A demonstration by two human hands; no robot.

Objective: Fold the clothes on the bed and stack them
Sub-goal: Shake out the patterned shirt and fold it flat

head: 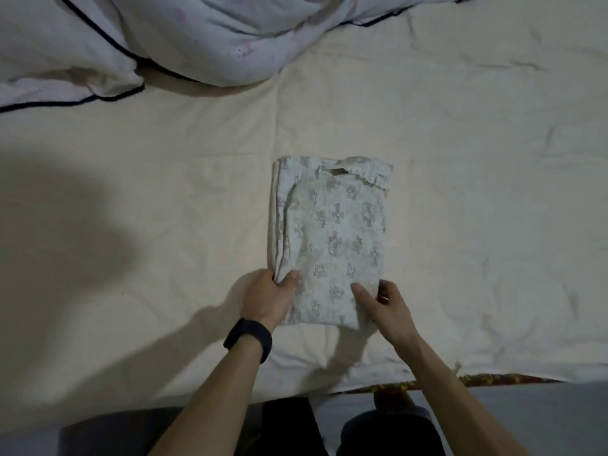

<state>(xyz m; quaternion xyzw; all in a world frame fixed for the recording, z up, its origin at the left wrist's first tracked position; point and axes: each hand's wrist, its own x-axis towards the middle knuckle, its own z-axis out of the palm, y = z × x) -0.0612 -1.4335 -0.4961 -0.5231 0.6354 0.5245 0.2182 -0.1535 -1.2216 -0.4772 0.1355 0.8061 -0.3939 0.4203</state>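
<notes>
The left hand clamps fingers and thumb on the near-left corner of the folded garment. The right hand pinches its near-right edge. The garment, of soft pale printed cloth, lies as a flat rectangle on the creased cream bed.

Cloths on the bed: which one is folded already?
The patterned garment, gripped at its near end by the left hand and the right hand, is a flat folded rectangle; the pale cloth with dark trim beyond it lies rumpled.
</notes>
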